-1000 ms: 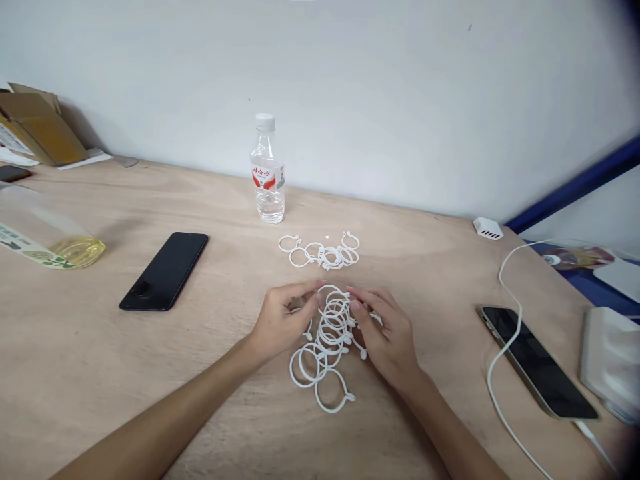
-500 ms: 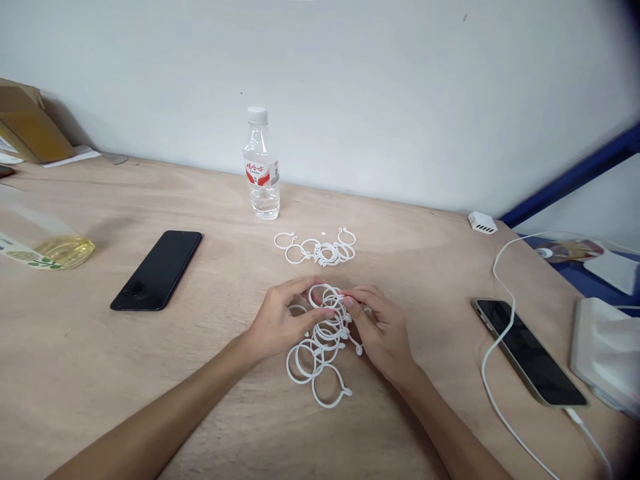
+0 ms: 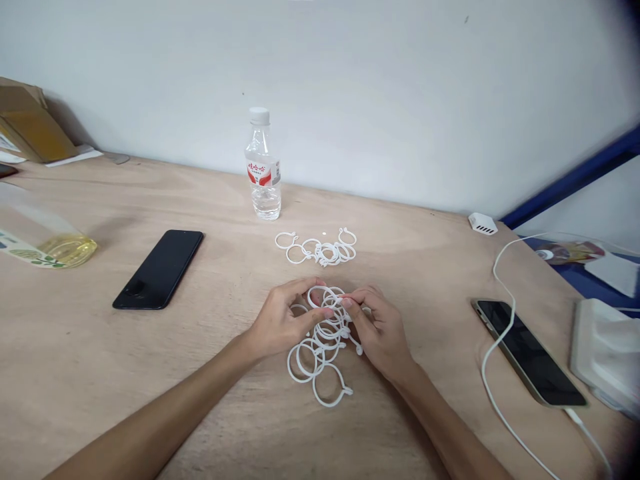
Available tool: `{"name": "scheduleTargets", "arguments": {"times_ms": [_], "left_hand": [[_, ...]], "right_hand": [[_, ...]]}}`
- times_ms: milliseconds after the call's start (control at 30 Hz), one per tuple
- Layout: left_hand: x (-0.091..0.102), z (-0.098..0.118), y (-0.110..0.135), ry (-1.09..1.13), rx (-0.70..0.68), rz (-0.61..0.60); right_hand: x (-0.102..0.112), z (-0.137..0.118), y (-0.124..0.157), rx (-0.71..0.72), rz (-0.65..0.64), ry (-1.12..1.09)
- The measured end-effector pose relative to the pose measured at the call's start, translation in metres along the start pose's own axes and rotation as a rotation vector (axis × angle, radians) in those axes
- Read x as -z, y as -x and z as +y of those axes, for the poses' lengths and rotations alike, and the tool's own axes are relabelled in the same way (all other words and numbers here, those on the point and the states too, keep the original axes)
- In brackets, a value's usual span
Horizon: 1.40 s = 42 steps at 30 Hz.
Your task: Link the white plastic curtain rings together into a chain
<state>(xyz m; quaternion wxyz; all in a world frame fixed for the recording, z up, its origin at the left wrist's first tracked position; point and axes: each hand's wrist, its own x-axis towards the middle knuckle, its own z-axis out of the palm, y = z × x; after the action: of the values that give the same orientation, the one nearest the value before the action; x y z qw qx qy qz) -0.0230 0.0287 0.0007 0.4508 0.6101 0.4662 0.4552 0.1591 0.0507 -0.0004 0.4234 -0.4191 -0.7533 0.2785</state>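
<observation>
A bunch of white plastic snap rings [image 3: 320, 337] lies linked and overlapping on the wooden table [image 3: 210, 373], directly under my hands. My left hand [image 3: 283, 319] pinches the top rings from the left, its fingertips on a ring. My right hand [image 3: 377, 330] closes on the same upper rings from the right, fingertips almost meeting the left ones. The lower rings rest on the wood. A smaller heap of similar rings [image 3: 320, 252] sits just beyond my hands, untouched.
A clear water bottle [image 3: 263, 167] stands near the wall. A black phone [image 3: 159, 269] lies to the left, and a second phone [image 3: 527, 352] lies right, with a white cable [image 3: 493, 373]. A plastic bag [image 3: 50, 243], cardboard box [image 3: 30, 127] and white charger [image 3: 483, 224] sit farther out.
My fingers have shifted on the top rings, and my hands sit slightly closer together. The whole scene has moved a little left in view compared with a second ago.
</observation>
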Motion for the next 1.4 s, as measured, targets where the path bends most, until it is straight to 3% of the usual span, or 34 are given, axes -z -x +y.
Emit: {"name": "scheduleTargets", "arguments": {"times_ms": [233,400,633,900,1167,1400], "left_hand": [[-0.002,-0.004,0.000,-0.052,-0.008,0.046],[0.000,-0.003,-0.001,-0.208,-0.098,0.040],[0.000,-0.003,0.000,-0.333,-0.172,-0.020],[-0.001,-0.006,0.001,-0.369,-0.209,-0.042],[-0.001,-0.006,0.000,-0.343,-0.216,-0.008],[0.000,-0.007,-0.001,-0.338,-0.218,0.009]], "right_hand": [[0.013,0.005,-0.008,0.019,-0.031,0.059],[0.023,0.038,-0.043,-0.164,0.099,0.236],[0.017,0.070,-0.082,-0.107,-0.093,0.309],[0.024,0.063,-0.066,-0.083,-0.055,0.295],[0.026,0.057,-0.049,-0.313,0.120,0.123],[0.023,0.062,-0.042,-0.364,0.226,0.076]]}}
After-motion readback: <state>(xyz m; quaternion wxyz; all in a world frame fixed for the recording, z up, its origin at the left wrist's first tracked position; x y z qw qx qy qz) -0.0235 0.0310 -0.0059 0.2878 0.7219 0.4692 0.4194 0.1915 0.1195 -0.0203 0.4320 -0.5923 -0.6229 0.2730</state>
